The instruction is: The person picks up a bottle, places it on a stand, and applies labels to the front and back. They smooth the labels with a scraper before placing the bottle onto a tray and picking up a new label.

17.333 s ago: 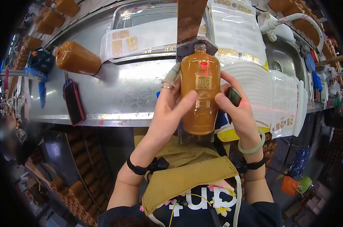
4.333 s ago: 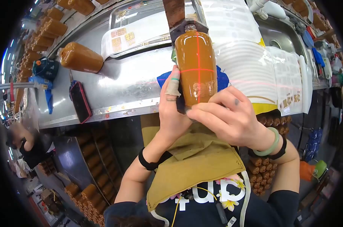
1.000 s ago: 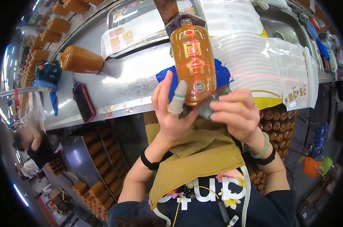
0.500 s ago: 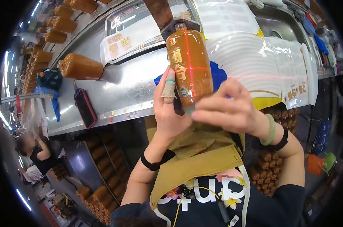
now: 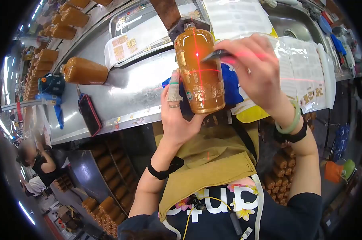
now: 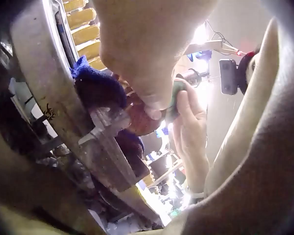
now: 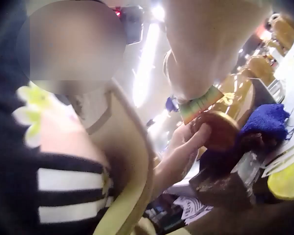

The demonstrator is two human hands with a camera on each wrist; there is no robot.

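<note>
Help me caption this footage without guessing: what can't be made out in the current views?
- Head view: the gripped end of the flat piece, covered by the right hand, which is blurred.
- Head view: the gold lettering on the bottle, slanted and too small to read.
- Head view: the middle of the blue cloth, hidden behind the bottle.
- Head view: the white fitting by the sink, cut off by the top edge.

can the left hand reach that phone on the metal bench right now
Probably yes: bare metal bench lies between the left hand and the phone. That hand holds the red-lit bottle, though, so it would likely need to let go first.
</note>
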